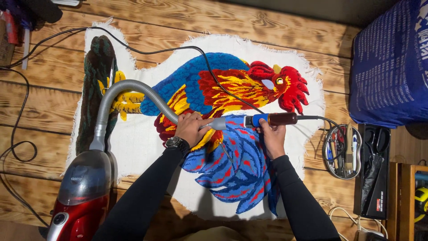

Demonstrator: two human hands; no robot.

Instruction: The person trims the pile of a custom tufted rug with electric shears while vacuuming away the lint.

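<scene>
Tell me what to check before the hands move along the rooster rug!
1. Left hand grips the grey hose near its nozzle: ok.
2. Right hand holds the trimmer by its blue and brown handle: ok.
3. Nozzle and trimmer tip meet over the rug: ok.
4. Black cord lies across the rooster's body, in the working area: not ok.
5. Vacuum sits at the rug's edge, hose not stretched tight: ok.
6. Trimmer switched on: cannot tell.
</scene>
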